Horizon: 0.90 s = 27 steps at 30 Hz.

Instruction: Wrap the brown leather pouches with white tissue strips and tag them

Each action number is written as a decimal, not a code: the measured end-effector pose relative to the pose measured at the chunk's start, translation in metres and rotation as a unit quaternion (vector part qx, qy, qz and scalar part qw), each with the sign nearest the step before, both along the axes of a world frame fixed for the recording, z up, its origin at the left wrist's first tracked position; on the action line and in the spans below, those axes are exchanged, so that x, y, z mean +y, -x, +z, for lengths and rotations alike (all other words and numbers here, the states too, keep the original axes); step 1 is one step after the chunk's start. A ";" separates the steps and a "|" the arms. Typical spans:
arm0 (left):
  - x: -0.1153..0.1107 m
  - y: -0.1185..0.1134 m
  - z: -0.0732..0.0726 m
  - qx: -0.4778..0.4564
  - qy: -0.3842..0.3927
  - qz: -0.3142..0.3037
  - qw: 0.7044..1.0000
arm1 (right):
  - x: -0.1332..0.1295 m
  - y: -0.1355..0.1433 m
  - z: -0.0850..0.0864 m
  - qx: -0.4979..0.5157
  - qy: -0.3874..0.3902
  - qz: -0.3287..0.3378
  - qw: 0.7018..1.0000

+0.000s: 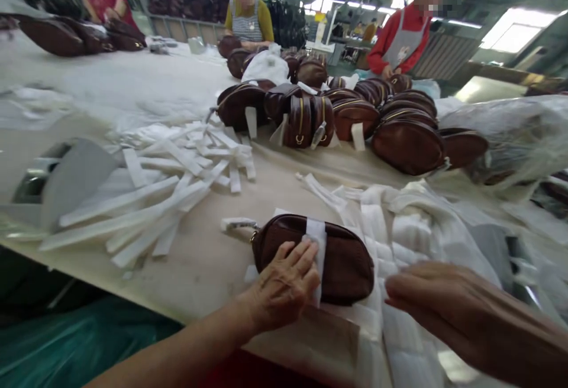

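Pressing white strip (317,231) across brown bag (348,261) with left hand (286,284), fingers extended, no grip visible. Lying on worktop (275,172), long axis left-to-right, under left hand; near right hand (444,293), too blurred to tell if closed.

We have one pale table (270,190) as the supporting surface. Near our edge, we locate a brown pouch (344,261) on it. To its left we note loosely piled white strips (189,193); to its right, white sheeting (410,228). Beyond it we find clustered brown bags (408,146), with clear plastic (523,131) at right.
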<state>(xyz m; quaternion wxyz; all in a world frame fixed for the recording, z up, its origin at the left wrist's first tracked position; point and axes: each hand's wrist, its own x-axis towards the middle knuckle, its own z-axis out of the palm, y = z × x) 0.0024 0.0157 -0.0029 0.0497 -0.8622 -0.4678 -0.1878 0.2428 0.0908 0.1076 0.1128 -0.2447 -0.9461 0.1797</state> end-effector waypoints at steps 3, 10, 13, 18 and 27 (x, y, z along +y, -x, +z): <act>-0.002 0.000 0.002 -0.003 0.015 -0.008 1.000 | 0.049 0.065 0.001 -0.116 0.010 0.108 0.987; 0.000 0.004 0.001 -0.036 0.026 -0.023 0.999 | 0.098 0.124 -0.031 -0.296 0.065 0.093 0.948; 0.001 0.003 0.000 -0.036 0.013 -0.026 0.999 | 0.110 0.132 -0.040 -0.313 0.166 0.072 0.932; 0.002 0.002 -0.001 -0.041 -0.006 -0.016 0.999 | 0.136 0.127 -0.064 -0.288 0.230 -0.059 0.928; -0.002 0.002 -0.002 -0.057 -0.020 -0.015 0.998 | 0.061 0.076 -0.071 0.050 -0.066 0.007 0.997</act>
